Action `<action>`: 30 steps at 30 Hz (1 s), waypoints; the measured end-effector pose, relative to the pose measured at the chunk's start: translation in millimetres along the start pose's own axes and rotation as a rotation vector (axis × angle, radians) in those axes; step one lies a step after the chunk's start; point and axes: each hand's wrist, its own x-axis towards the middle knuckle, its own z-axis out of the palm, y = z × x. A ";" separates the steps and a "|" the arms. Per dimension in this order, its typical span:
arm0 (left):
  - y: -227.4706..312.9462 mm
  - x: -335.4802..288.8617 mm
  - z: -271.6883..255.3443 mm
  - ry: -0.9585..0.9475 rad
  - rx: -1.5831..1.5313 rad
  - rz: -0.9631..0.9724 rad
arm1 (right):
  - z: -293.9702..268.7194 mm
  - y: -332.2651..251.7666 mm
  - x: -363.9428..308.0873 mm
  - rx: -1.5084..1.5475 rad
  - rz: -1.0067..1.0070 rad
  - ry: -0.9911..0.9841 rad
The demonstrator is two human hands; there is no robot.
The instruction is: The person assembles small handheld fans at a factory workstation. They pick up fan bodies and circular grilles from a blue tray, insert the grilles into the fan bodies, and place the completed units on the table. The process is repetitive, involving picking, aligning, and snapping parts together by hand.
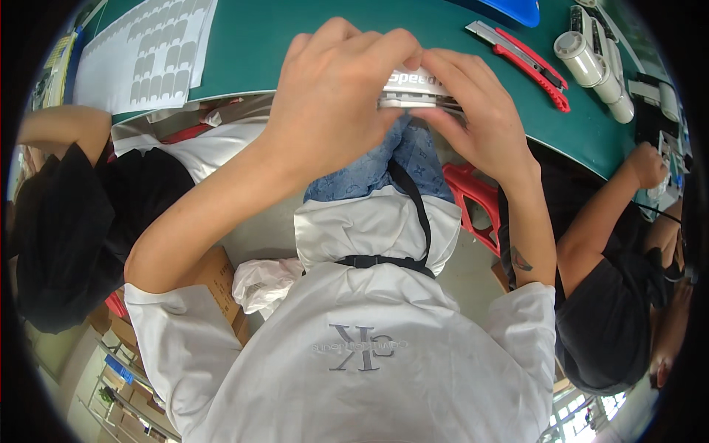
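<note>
Between my two hands is a small white plastic housing (417, 87) with grey lettering on its upper face and a slotted edge toward me. It is held just over the near edge of the green table, above my lap. My left hand (336, 88) wraps round its left end, the fingers bent over the top and the thumb below. From the other side my right hand (476, 103) grips the right end, fingertips on top and thumb at the underside. The fingers hide much of the housing, so its full shape cannot be made out.
On the green table (244, 44) lie sheets of grey stickers (159, 55) at the left and a red utility knife (521, 63) at the right. Beyond the knife are white cylindrical parts (591, 63). A blue tray (517, 9) sits at the back. People in black sit on both sides.
</note>
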 end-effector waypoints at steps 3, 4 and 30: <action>-2.5 -0.2 0.6 -0.004 0.010 -0.020 | 5.0 1.1 1.5 -0.007 0.001 0.037; -0.6 0.6 0.5 0.002 0.003 -0.017 | 4.8 1.5 1.2 0.035 0.018 0.038; 2.8 -9.0 -35.9 0.382 -0.891 -0.347 | -8.5 -35.5 10.0 0.537 0.296 0.298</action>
